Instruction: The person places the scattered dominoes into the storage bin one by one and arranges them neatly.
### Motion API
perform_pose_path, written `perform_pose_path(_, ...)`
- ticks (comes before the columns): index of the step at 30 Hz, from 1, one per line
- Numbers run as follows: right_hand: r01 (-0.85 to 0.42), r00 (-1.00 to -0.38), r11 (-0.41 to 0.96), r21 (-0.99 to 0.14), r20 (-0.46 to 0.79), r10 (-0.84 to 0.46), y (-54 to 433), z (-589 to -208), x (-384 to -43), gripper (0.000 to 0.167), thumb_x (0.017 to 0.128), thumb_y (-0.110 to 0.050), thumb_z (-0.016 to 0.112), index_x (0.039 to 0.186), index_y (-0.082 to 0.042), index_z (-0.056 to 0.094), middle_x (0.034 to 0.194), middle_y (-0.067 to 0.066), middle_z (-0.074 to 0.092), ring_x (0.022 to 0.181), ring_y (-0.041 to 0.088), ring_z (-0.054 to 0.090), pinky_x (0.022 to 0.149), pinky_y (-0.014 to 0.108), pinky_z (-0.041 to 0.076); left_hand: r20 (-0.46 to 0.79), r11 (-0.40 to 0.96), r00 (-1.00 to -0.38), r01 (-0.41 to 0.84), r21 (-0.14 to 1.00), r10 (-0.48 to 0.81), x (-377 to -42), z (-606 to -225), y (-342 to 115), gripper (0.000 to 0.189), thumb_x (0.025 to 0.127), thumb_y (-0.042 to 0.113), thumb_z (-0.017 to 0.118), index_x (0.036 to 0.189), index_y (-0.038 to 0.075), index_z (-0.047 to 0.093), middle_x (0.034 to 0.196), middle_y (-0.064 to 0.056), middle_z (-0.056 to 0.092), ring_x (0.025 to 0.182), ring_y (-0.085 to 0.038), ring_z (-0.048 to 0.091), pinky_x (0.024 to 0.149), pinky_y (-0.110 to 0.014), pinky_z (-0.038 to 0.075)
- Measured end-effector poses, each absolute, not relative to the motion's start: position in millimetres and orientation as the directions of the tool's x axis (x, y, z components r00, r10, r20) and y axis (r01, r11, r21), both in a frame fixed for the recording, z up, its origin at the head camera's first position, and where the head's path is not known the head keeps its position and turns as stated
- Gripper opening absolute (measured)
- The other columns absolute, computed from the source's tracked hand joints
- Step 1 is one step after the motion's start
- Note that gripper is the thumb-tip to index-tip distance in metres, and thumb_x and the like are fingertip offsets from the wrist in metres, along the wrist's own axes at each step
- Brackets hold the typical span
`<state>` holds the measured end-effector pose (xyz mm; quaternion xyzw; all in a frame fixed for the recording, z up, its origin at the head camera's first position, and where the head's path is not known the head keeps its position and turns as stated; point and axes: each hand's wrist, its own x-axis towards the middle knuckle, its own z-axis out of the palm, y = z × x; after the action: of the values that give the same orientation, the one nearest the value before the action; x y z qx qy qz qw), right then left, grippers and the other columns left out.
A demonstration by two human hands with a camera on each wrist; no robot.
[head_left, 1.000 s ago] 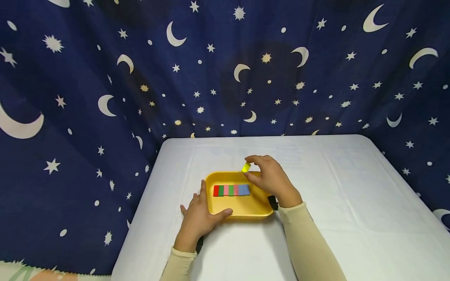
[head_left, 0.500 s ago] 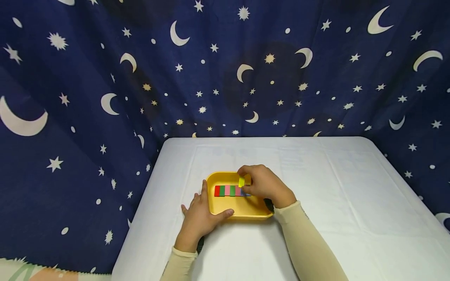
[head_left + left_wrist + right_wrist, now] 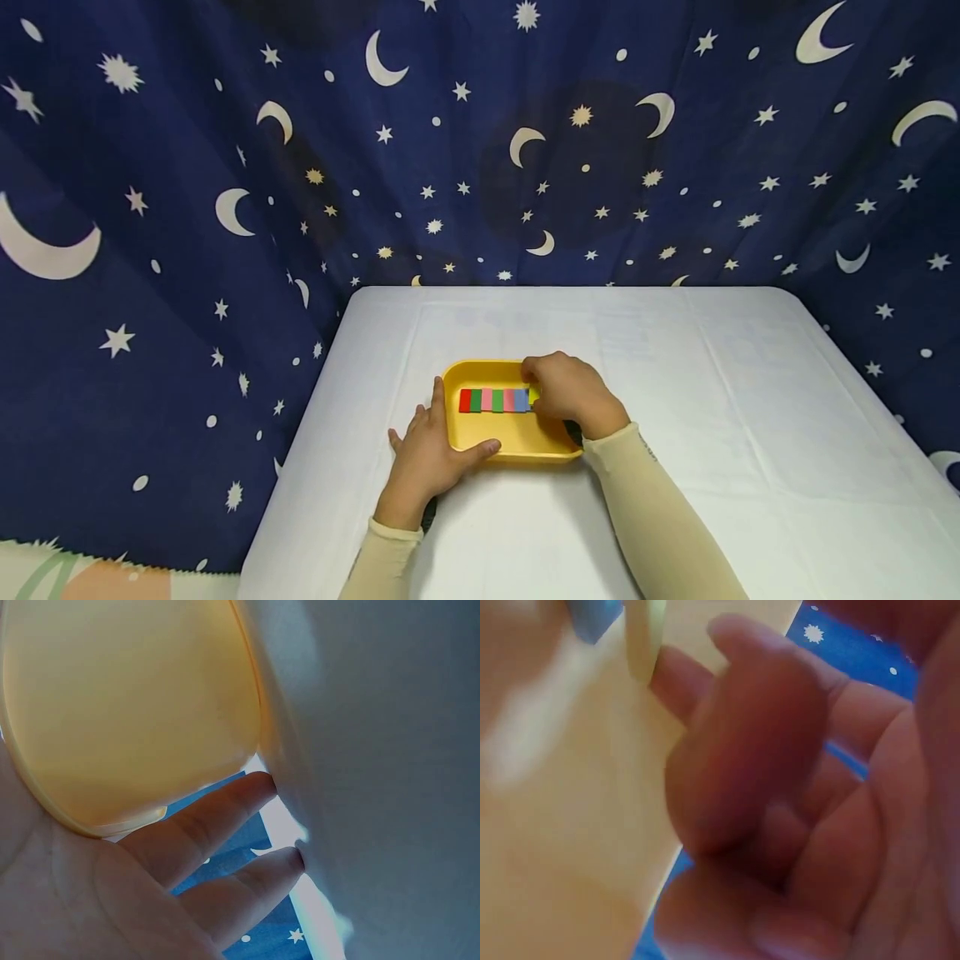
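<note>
A shallow yellow tray (image 3: 510,433) lies on the white table. Inside it runs a row of small flat tiles (image 3: 497,401), side by side: red, green, pink and blue. At the row's right end my right hand (image 3: 573,392) reaches into the tray and pinches a yellow tile (image 3: 534,394), partly covered by the fingers. In the right wrist view the yellow tile (image 3: 643,641) stands on edge by a blue tile (image 3: 594,619), with a fingertip against it. My left hand (image 3: 429,458) spreads around the tray's near left corner, thumb on the front rim and fingers along the left side.
The white table (image 3: 712,400) extends around the tray on all sides. Behind it and to the left hangs a dark blue curtain (image 3: 480,167) with moons and stars. A patterned cloth (image 3: 112,575) shows at the bottom left.
My right hand has come down from above the tray's back rim, bringing the yellow tile to the right end of the row. The left hand stays at the tray's corner.
</note>
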<state>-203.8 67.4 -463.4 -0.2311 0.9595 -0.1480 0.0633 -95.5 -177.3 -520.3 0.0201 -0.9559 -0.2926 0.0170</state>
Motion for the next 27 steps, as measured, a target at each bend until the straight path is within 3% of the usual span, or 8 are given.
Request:
perform_pose_path(8,-0.386,-0.905,0.896,-0.221,-0.100,-0.414,67.3,-462.4,-203.7,0.030,0.079,-0.004,0.082,0.107,-0.013,0.077,0.093,-0.001,0.072,0.076,0.021,0.060,0.071,0.042,0.055,0.023,0.830,-0.998,-0.029,0.557,-0.051,-97.2,-519.5,-178.4,0.143,0.069,0.093,0.069,0.172,0.019,0.002,0.163,-0.006,0.046,0.150,-0.045,0.038,0.108,-0.088,0.011)
perform_pose_path(14,-0.400,-0.903,0.901,-0.170,-0.094,-0.419,66.1,-468.0,-205.4,0.029,0.081,-0.003,0.080,0.107,-0.017,0.077,0.088,-0.002,0.070,0.072,0.021,0.059,0.068,0.043,0.053,0.033,0.823,-0.998,-0.021,0.568,-0.049,-96.9,-518.5,-177.7,0.142,0.070,0.089,0.072,0.172,0.017,0.005,0.162,-0.005,0.047,0.149,-0.046,0.039,0.107,-0.088,0.011)
perform_pose_path(27,-0.393,-0.905,0.906,-0.159,-0.108,-0.412,63.2,-467.7,-205.5,0.030,0.080,-0.004,0.080,0.106,-0.019,0.076,0.086,-0.003,0.068,0.073,0.021,0.058,0.066,0.042,0.052,0.022,0.825,-0.999,-0.026,0.565,-0.047,-97.1,-517.5,-178.2,0.142,0.070,0.090,0.071,0.172,0.017,0.004,0.164,-0.004,0.045,0.150,-0.045,0.038,0.108,-0.088,0.010)
